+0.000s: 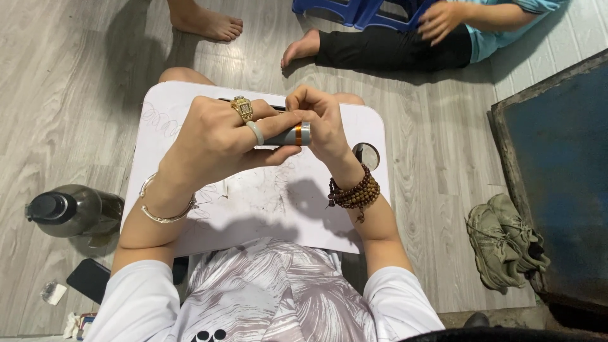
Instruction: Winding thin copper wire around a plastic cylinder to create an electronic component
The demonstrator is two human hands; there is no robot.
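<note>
your left hand and right hand meet at centre frame, above the white lap desk. between them: a grey cylinder w/ an orange band, looks like a marker or small tube, can't tell which. long axis runs left-right across the frame, roughly level. left fingers wrap closed round the left part of the barrel; right fingers are curled tight on the banded end, so both hands clamp the same item, neither nearer than the other. item is held clear of the desk, not resting on it.

surface: desk top carries pen scribbles, round cup hole at right edge. room: grey plank floor; dark bottle lower left, pair of shoes at right, another person's legs at upper frame, well apart.
</note>
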